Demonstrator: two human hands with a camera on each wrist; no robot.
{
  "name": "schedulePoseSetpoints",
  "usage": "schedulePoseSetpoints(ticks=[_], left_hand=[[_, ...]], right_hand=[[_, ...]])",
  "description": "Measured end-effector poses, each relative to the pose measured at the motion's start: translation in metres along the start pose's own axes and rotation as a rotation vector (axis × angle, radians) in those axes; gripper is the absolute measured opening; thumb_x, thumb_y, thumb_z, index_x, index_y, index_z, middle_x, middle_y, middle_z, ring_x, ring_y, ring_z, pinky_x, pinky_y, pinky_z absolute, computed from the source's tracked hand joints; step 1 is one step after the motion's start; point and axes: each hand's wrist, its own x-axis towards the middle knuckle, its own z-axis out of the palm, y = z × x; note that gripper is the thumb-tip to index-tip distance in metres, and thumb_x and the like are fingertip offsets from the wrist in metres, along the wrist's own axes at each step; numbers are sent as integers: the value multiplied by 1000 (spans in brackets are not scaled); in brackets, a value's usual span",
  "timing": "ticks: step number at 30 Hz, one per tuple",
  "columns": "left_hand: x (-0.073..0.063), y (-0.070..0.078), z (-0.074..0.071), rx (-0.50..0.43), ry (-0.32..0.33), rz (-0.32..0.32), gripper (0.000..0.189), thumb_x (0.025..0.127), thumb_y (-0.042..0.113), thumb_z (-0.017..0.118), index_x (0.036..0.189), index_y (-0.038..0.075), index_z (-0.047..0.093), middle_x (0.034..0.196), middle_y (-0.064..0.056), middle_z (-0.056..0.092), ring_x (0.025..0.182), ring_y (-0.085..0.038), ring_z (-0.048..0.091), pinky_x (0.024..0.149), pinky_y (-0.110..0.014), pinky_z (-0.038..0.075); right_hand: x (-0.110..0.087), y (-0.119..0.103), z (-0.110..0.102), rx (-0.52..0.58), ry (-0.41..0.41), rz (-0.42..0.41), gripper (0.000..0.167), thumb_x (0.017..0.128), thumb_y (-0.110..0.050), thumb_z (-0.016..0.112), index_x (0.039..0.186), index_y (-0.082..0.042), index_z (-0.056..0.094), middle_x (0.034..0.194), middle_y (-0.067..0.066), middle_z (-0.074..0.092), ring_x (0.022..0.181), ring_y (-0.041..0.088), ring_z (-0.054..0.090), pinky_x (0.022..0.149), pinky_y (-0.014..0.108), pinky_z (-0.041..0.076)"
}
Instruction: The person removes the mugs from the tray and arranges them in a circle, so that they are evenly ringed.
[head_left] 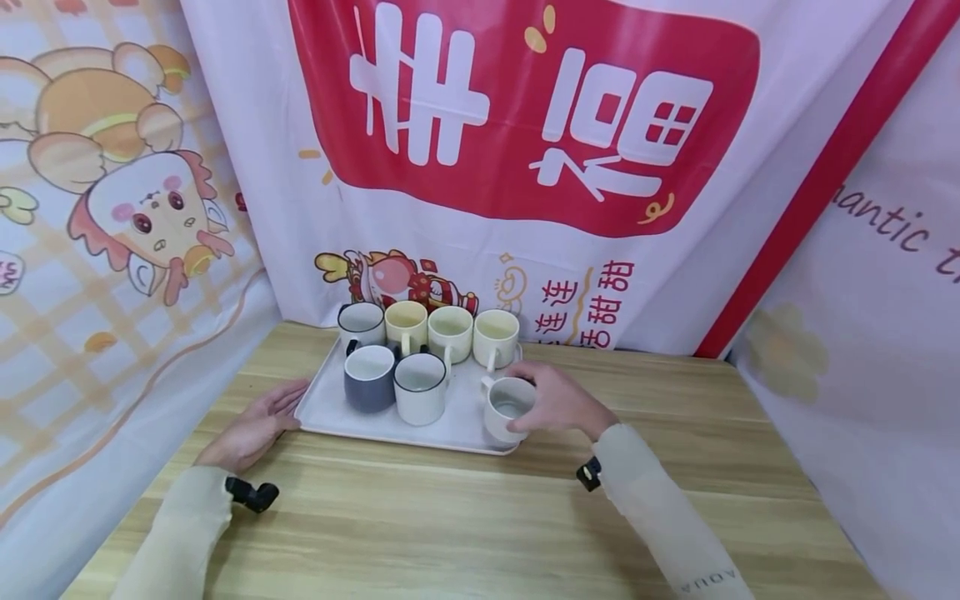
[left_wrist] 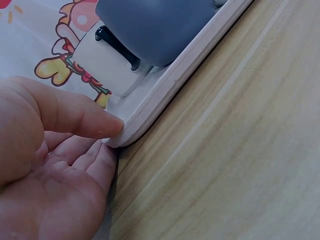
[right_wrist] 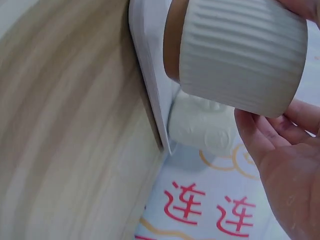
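Gripping a white ribbed mug with a tan base (right_wrist: 245,55), the person's right hand (head_left: 558,400) has thumb and fingers curled about opposite sides of its body, spread to the mug's width. Mug position: over the front right corner of a white rectangular tray with a raised rim (head_left: 461,417), handle turned away from the gripping hand; base contact with the tray cannot be told.

Left hand (head_left: 258,425): fingers extended, not wrapped round anything; touches the tray's front left corner.

Left part of tray, front: blue-grey rounded mug with white interior (head_left: 369,390), beside a white mug with a dark rim (head_left: 420,400). Behind, left to right: a second dark-rimmed white mug (head_left: 361,323), a yellow mug (head_left: 406,323), two pale cream mugs (head_left: 450,335).

Tray rests on a light wood-grain table (head_left: 420,517). Beyond: white cloth printed with a red panel (head_left: 517,196).
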Motion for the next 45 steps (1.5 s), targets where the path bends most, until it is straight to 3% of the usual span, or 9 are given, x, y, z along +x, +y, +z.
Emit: schedulePoseSetpoints(ticks=[8,14,19,25,29,34,38,41,45], left_hand=[[2,1,0,16,-3,-6,87,93,-11,51,166,-7,4,175,-31,3,162,-49,4,133,-39,24],[2,3,-1,6,0,-4,88,91,-12,51,166,-8,3,174,-32,1,162,-50,3,134,-42,21],[3,2,2,-5,-1,8,88,91,-13,51,165,-10,2,173,-35,2,161,-52,3,134,-43,22],[4,1,6,-23,-18,11,89,90,-14,50,164,-12,2,173,-35,1,161,-52,1,134,-56,10],[3,0,6,-28,-20,9,89,89,-15,50,164,-12,1,173,-35,0,161,-51,0,133,-58,7],[2,-1,4,-16,-14,16,89,90,-14,50,164,-11,2,173,-35,1,161,-51,2,134,-39,23],[1,0,2,-8,0,16,87,91,-13,50,165,-10,3,173,-34,2,161,-51,2,128,-25,32],[2,1,2,0,3,11,87,92,-13,50,165,-10,2,173,-34,1,161,-51,2,131,-31,29],[3,1,1,6,3,2,88,92,-13,49,165,-9,2,174,-33,1,162,-50,2,134,-42,20]], right_hand=[[-17,31,-39,-13,-25,44,74,67,-29,96,133,-17,66,117,0,71,104,19,64,87,35,56],[-19,57,-57,-22,5,69,64,67,-29,97,123,-14,68,112,3,72,101,22,63,84,34,54],[-19,75,-57,-29,10,106,62,69,-30,96,122,-13,69,113,4,73,101,23,64,85,35,54],[-23,95,-48,-41,27,144,64,68,-27,97,122,-12,68,111,3,73,100,22,64,87,34,54],[-23,102,-45,-34,30,139,61,69,-26,96,122,-12,69,109,4,72,98,21,63,85,32,54],[-20,100,-51,-58,14,142,65,72,-31,95,128,-13,67,117,5,72,106,24,63,90,37,55],[-15,90,-60,-98,-13,174,76,75,-39,93,139,-13,63,135,8,70,123,29,63,107,50,55],[-11,78,-64,-128,-28,206,87,78,-47,91,148,-9,57,146,14,65,136,34,59,118,58,50],[-4,53,-61,-133,-54,225,95,78,-54,89,154,-11,52,152,15,61,143,35,56,123,58,46]])
